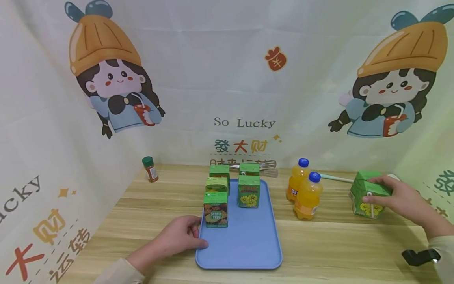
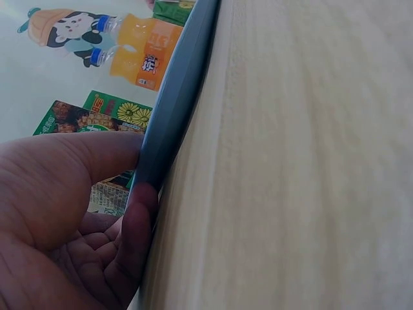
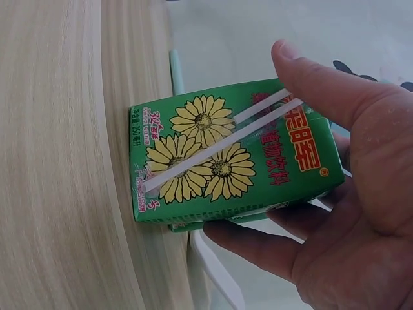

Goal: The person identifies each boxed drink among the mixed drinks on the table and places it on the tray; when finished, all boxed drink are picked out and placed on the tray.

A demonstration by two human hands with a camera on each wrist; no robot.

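Note:
My left hand (image 1: 182,235) pinches the left rim of a blue tray (image 1: 244,246), thumb over the edge and fingers beside and under it in the left wrist view. Several green drink cartons stand on the tray in two columns, the nearest a pineapple-print carton (image 1: 216,211) and a flower-print carton (image 1: 249,192). At the far right, my right hand (image 1: 400,197) grips a flower-print drink carton (image 3: 219,152) from above, thumb on one side and fingers on the other. A straw (image 3: 222,143) in its wrapper runs diagonally across its front. Another green carton (image 1: 367,175) shows just behind it.
Two orange drink bottles (image 1: 307,199) with blue caps stand between tray and right hand. A green-capped spice jar (image 1: 150,169) is at the back left. Whisks (image 1: 267,165) lie behind the tray, and a pale green handle (image 1: 335,178) lies behind the bottles. A printed cloth hangs behind.

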